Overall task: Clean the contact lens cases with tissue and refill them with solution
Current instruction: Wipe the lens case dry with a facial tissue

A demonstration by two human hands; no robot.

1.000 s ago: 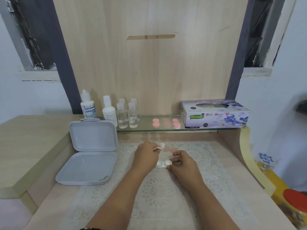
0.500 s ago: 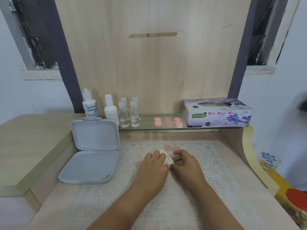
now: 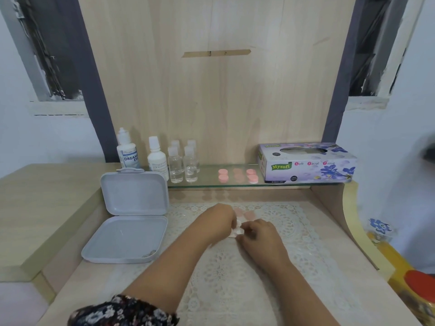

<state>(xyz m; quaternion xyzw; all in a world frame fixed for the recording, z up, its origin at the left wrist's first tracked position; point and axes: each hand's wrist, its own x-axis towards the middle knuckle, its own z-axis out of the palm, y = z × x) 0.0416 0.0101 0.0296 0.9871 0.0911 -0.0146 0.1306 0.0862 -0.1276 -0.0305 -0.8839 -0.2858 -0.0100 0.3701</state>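
Note:
My left hand (image 3: 219, 220) and my right hand (image 3: 257, 234) meet over the lace mat (image 3: 235, 278). Between their fingertips shows a small white crumpled piece that looks like tissue (image 3: 236, 230). My left hand's fingers curl on it. My right hand's fingers pinch at the same spot, where the white contact lens case lies almost wholly hidden. Two pale pink caps (image 3: 244, 214) lie on the mat just behind the hands. Two white solution bottles (image 3: 128, 152) (image 3: 156, 158) stand on the glass shelf at the left. The tissue box (image 3: 306, 163) sits at its right end.
An open grey plastic box (image 3: 131, 217) stands left of the mat, lid upright. Several small clear bottles (image 3: 182, 165) and several pink caps (image 3: 237, 176) sit on the glass shelf (image 3: 211, 184). A raised wooden ledge (image 3: 47, 196) lies left; the desk's curved edge (image 3: 353, 231) lies right.
My left hand, which was raised with a small white piece, has come down against my right hand. The white case seen between the hands a second ago is now covered.

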